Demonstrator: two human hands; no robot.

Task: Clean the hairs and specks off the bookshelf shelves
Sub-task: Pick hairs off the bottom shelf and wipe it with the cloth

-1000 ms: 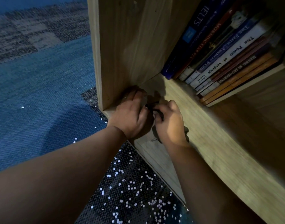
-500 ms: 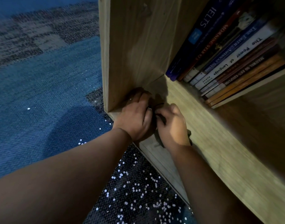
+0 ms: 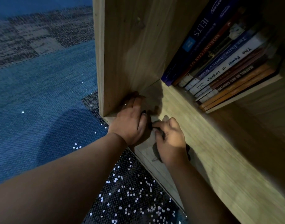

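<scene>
The wooden bookshelf shelf (image 3: 203,135) runs from the left corner to the lower right. My left hand (image 3: 130,123) rests on the shelf in the corner against the side panel (image 3: 130,54), fingers laid forward, a ring on one finger. Right beside it, my right hand (image 3: 170,139) is curled round a small dark object (image 3: 156,153), either a cloth or a brush; I cannot tell which. Its dark tip (image 3: 154,125) shows between my thumb and finger, touching my left hand. Hairs and specks on the wood are too small to make out.
A row of leaning books (image 3: 222,62) stands at the back of the shelf, right of the corner. Blue carpet (image 3: 41,102) lies left of the bookshelf. A dark fabric with white flecks (image 3: 130,199) lies below the front edge.
My right hand has drawn back a little toward the shelf's front edge with the dark object. My left hand stays in the corner. The view has shifted slightly.
</scene>
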